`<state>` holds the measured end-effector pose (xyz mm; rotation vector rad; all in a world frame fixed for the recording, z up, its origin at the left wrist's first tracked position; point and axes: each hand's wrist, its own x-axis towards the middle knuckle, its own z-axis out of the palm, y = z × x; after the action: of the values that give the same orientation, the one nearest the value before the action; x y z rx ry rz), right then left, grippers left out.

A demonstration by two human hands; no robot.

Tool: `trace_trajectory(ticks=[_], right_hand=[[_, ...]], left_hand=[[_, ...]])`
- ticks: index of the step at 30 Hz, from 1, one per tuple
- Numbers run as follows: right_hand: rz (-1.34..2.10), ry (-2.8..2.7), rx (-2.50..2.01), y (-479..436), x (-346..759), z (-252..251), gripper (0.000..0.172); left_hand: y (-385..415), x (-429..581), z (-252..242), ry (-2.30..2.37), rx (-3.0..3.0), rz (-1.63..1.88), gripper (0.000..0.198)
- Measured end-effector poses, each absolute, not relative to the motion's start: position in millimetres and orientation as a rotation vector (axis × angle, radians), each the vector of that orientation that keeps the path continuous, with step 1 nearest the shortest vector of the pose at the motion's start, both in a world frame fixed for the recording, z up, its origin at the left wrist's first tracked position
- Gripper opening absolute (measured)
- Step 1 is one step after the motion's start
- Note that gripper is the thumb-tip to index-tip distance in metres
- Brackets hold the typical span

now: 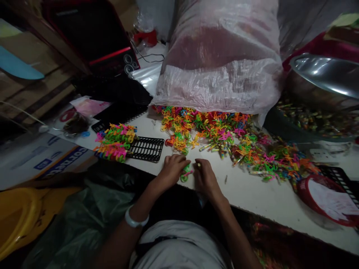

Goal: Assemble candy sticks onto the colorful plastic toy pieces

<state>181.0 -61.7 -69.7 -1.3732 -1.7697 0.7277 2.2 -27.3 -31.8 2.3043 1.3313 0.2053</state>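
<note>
Handling step, we judge: left hand (172,169), fingers bent at plastic pieces (185,175); right hand (206,179), fingers curled (grips unclear); next likely needs pinching.

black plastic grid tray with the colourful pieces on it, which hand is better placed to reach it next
Left, I'd judge. The left hand is nearer the black plastic grid tray; the right hand is farther off, with the left in between.

The plastic pieces (221,130) are orange, green, pink — some blue.
</note>
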Motion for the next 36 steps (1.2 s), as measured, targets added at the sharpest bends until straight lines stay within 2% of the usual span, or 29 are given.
trace_trajectory(ticks=[3, 7, 12, 20, 27, 36], right_hand=[[0.877, -1.629, -1.466, -75.1, 192.1, -61.6, 0.031], [1.064, -1.508, -1.621, -97.5, 200.0, -48.7, 0.040], [1.095, -1.547, -1.600, -103.1, 187.7, -45.6, 0.031], [1.003, -1.504, -1.530, -95.0, 187.4, -43.3, 0.023], [1.025, -1.510, -1.559, -97.9, 193.6, -47.8, 0.026], [0.988, -1.507, -1.570, -94.1, 190.3, -50.8, 0.028]], left_hand=[[-26.2, 6.0, -36.2, 1.380, 2.195, 0.248, 0.027], [-35.2, 13.9, -43.2, 1.613, 1.752, 0.580, 0.014], [-49.4, 27.8, -40.4, 1.379, 1.081, 0.775, 0.025], [-54.2, 39.8, -36.1, 1.149, 0.716, 0.861, 0.030], [-56.3, 48.8, -36.2, 1.187, 0.748, 0.894, 0.024], [-63.9, 54.2, -37.6, 1.414, 1.199, 0.912, 0.013]])
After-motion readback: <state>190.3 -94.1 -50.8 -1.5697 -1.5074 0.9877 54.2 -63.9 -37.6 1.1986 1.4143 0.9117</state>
